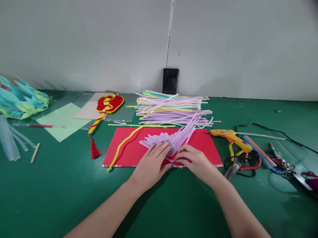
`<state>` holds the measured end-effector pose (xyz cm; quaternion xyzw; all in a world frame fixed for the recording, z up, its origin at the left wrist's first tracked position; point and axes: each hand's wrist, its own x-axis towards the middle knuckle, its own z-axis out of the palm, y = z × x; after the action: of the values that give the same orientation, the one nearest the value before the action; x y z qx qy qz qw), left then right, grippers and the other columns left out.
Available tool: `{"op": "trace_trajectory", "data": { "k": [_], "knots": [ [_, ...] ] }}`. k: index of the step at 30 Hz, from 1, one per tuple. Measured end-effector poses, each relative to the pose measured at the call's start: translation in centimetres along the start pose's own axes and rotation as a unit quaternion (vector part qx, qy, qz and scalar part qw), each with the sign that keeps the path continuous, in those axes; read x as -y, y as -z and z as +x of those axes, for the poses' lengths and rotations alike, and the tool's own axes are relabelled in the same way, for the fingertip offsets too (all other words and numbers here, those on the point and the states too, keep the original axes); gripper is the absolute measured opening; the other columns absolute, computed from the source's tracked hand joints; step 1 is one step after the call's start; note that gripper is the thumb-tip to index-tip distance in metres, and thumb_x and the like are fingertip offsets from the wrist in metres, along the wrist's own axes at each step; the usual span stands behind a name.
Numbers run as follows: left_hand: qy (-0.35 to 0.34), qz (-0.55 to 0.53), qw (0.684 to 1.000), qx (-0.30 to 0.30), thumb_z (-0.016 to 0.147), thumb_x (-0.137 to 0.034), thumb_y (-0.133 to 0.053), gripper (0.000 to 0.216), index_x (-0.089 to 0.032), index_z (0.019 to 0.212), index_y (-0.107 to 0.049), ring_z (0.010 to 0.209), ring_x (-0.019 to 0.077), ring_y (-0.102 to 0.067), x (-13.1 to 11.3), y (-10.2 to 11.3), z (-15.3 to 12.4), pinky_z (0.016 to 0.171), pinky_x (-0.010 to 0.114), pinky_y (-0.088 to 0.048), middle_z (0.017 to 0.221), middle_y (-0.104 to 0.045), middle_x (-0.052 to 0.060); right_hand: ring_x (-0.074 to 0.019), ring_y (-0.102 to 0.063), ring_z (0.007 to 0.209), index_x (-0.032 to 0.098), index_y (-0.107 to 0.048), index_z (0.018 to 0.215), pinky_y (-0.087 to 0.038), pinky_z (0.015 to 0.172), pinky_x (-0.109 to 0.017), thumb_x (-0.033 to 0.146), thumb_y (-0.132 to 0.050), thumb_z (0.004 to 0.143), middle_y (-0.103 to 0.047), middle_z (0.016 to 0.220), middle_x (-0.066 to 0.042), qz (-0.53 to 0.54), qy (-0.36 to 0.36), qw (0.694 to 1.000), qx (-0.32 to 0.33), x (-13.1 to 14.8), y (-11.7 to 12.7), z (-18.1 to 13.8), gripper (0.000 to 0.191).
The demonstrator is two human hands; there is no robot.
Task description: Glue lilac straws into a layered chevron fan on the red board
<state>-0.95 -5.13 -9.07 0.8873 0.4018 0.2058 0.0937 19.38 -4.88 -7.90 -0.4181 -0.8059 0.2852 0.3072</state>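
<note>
A woven piece of purple pipe cleaners point(181, 135) lies on a red board point(208, 144), its loose ends fanning up to the right. My left hand point(153, 162) rests on the lower left of the weave, fingers stretched out and flat. At the lower right edge of the weave, my right hand point(194, 161) has its fingers bent together on a purple pipe cleaner; the fingertips are partly hidden. A bent yellow pipe cleaner point(121, 146) crosses the left part of the board. Behind the board lies a pile of pastel pipe cleaners point(171, 106).
Right of the board lie a yellow glue gun point(231, 134), its black cord, and scissors point(300, 179). At left are a red and yellow fan point(110, 103) with a tassel, green paper point(65, 120), clear glue sticks point(7, 139) and a turquoise paper craft point(19, 98). A phone point(170, 81) leans on the wall.
</note>
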Motion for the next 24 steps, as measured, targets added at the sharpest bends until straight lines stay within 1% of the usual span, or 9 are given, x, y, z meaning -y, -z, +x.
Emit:
{"op": "trace_trajectory", "data": {
  "k": [2,6,11,17,20,24],
  "knots": [
    [0.002,0.017,1.0,0.02,0.09,-0.032,-0.048,0.049,-0.016,0.135,-0.037,0.133,0.0218,-0.035,0.0,-0.2,0.0,0.11,0.045,-0.029,0.143,-0.042,0.01,-0.0143,-0.061,0.082,0.021,-0.068,0.083,-0.051,0.076,-0.027,0.015,-0.051,0.087,-0.06,0.089,-0.004,0.0,-0.002,1.0,0.006,0.2,-0.1,0.0,0.018],
    [0.008,0.024,0.999,0.031,0.091,-0.032,-0.045,0.042,-0.018,0.131,-0.041,0.132,0.02,-0.037,0.0,0.0,-0.1,0.111,0.044,-0.028,0.141,-0.044,0.008,-0.0141,-0.061,0.085,0.02,-0.068,0.085,-0.05,0.077,-0.026,0.015,-0.05,0.088,-0.06,0.091,-0.004,-0.019,-0.004,0.999,0.026,0.5,-0.3,0.0,0.018],
    [0.017,0.003,0.999,0.029,0.091,-0.029,-0.046,0.039,-0.019,0.128,-0.044,0.131,0.0188,-0.038,0.0,0.3,-0.1,0.112,0.043,-0.026,0.139,-0.047,0.007,-0.014,-0.061,0.085,0.022,-0.068,0.089,-0.051,0.075,-0.026,0.019,-0.05,0.089,-0.062,0.093,-0.004,-0.058,0.004,0.998,0.035,1.0,-0.4,-0.2,0.018],
    [0.031,-0.016,0.999,0.027,0.09,-0.032,-0.048,0.036,-0.019,0.123,-0.046,0.129,0.0192,-0.041,-0.1,0.7,0.0,0.113,0.045,-0.024,0.136,-0.05,0.007,-0.0126,-0.061,0.082,0.022,-0.067,0.088,-0.049,0.074,-0.024,0.018,-0.051,0.088,-0.063,0.093,-0.002,-0.08,0.003,0.996,0.038,1.4,-0.6,-0.2,0.017],
    [0.037,-0.02,0.999,0.019,0.09,-0.03,-0.047,0.033,-0.019,0.121,-0.048,0.128,0.0196,-0.041,-0.1,0.8,0.0,0.113,0.046,-0.022,0.135,-0.051,0.007,-0.0124,-0.061,0.082,0.022,-0.066,0.09,-0.049,0.073,-0.023,0.018,-0.05,0.089,-0.063,0.094,-0.002,-0.086,0.002,0.996,0.036,1.3,-0.8,-0.2,0.017],
    [0.031,-0.027,0.999,-0.002,0.091,-0.025,-0.044,0.03,-0.021,0.12,-0.049,0.127,0.0195,-0.042,-0.1,0.9,0.0,0.111,0.045,-0.026,0.134,-0.051,0.007,-0.0126,-0.061,0.083,0.022,-0.066,0.091,-0.049,0.073,-0.023,0.018,-0.048,0.09,-0.063,0.096,-0.002,-0.095,-0.006,0.995,0.035,1.1,-0.7,-0.3,0.019]
  ]
}}
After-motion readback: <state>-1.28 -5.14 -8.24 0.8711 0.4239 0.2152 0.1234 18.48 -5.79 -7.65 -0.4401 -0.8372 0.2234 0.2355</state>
